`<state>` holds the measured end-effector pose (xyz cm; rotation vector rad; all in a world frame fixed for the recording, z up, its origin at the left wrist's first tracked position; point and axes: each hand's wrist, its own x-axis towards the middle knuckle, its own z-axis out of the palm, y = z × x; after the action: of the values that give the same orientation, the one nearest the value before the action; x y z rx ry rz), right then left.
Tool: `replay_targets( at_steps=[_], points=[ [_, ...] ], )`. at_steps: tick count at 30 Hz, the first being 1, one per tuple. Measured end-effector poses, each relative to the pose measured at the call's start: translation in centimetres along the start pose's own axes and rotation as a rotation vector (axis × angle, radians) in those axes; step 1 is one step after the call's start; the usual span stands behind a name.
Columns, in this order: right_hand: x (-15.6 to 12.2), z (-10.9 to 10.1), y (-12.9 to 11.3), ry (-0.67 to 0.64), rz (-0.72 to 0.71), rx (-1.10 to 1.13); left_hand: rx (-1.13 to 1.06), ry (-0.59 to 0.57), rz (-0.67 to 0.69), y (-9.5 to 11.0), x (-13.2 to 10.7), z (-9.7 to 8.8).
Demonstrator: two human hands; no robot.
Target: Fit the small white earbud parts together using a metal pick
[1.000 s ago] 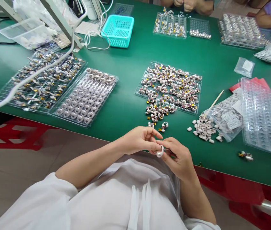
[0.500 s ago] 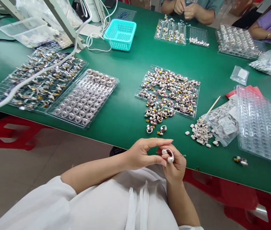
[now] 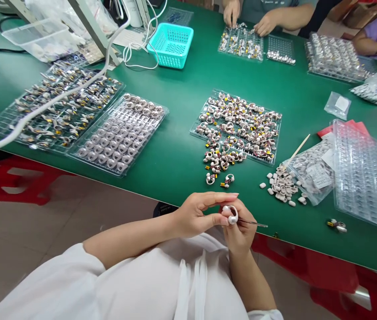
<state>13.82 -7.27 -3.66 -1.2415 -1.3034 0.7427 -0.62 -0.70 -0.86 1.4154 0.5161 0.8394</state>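
A pale, shiny clip-on earphone point(image 3: 232, 216) with a curved band is held between my hands in front of the table edge. My left hand point(image 3: 197, 214) has its thumb tip against the earphone, and its index finger reaches over the top. Behind the earphone, my right hand point(image 3: 242, 233) is curled, its fingertips partly hidden. A thin, tweezers-like metal tool point(image 3: 257, 224) sticks out of it to the right. Just beyond my hands lie two loose earphone pieces point(image 3: 229, 179) with yellow tabs, near a heap of similar ones point(image 3: 222, 158).
Filled clear trays stand in the middle point(image 3: 242, 129) and at left point(image 3: 118, 133). Small beige caps point(image 3: 283, 184) lie by a plastic bag point(image 3: 315, 171) and stacked empty trays point(image 3: 363, 178). A turquoise basket point(image 3: 171, 44) sits farther back. Across the table, a co-worker's hands point(image 3: 266, 23) work over a tray.
The thin metal tool now shows out of my right hand, and the earphone has turned and shifted slightly left. The co-worker's hands have parted and come down to the tray.
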Motion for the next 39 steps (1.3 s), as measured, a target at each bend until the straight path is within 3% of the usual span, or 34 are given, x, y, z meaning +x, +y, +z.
replay_targets(
  at_steps=[5,9,12,15,19,25,28,33,39],
  points=[
    [1.0,-1.3,-0.7,-0.047,-0.007,-0.075,0.219,-0.075,0.102,0.7,0.5,-0.8],
    [1.5,-1.9,-1.0,-0.107,-0.069,-0.187,0.431,0.028,0.220,1.1,0.7,-0.7],
    [1.5,-1.8,-0.9,-0.076,-0.170,-0.292,0.504,0.092,0.196,1.5,0.7,-0.5],
    [1.4,-1.6,-0.8,0.015,-0.266,-0.413,0.370,0.101,0.003,1.9,0.8,-0.5],
    [1.2,-1.5,-0.7,0.072,-0.361,-0.501,-0.088,0.121,-0.390,1.7,1.1,-0.8],
    [1.0,-1.6,-0.5,-0.018,-0.347,-0.398,-0.597,0.013,-0.687,0.3,1.4,-1.2],
    [1.1,-1.8,-0.3,-0.050,-0.382,-0.383,-0.652,-0.012,-0.731,0.3,1.5,-1.2],
    [1.3,-1.9,-0.5,-0.049,-0.441,-0.434,-0.573,-0.039,-0.639,1.0,1.3,-1.0],
    [1.2,-1.6,-0.3,-0.051,-0.516,-0.534,-0.525,-0.010,-0.626,0.8,0.7,-0.6]
  ],
)
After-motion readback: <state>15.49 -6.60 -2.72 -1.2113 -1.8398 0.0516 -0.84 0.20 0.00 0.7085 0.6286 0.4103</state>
